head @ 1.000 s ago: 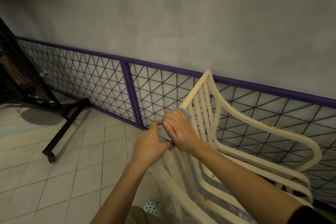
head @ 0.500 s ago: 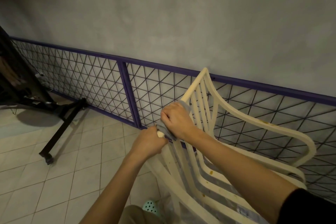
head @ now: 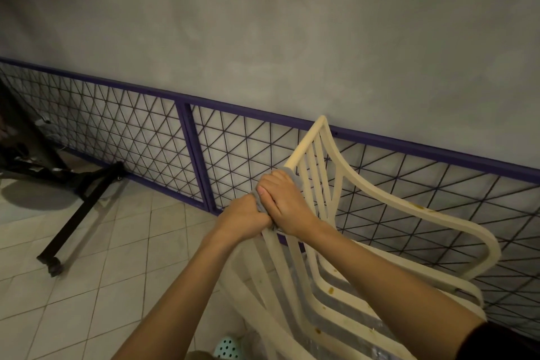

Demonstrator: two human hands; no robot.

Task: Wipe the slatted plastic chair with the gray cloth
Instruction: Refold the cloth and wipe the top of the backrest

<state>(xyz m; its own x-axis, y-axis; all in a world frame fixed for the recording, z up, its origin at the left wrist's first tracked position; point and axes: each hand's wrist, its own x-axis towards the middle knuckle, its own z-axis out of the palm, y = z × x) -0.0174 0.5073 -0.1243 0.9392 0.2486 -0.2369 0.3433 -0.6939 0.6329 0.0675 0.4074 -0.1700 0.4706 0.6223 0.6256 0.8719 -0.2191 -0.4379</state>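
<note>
A cream slatted plastic chair (head: 377,193) stands tilted at the right, its backrest toward me and brown spots on its slats. My right hand (head: 287,204) presses the gray cloth (head: 258,199) around the left edge of the backrest; only a strip of cloth shows between my hands and above the knuckles. My left hand (head: 244,218) is closed around the same backrest edge just below, touching the right hand and the cloth.
A purple-framed wire mesh fence (head: 187,152) runs along the gray wall behind the chair. A black metal stand with a wheeled leg (head: 76,219) lies on the tiled floor at the left. A pale green perforated sandal (head: 229,348) shows at the bottom.
Both hands with the cloth slid a little up and down along the backrest's left edge and now sit pressed together; the view shifted slightly.
</note>
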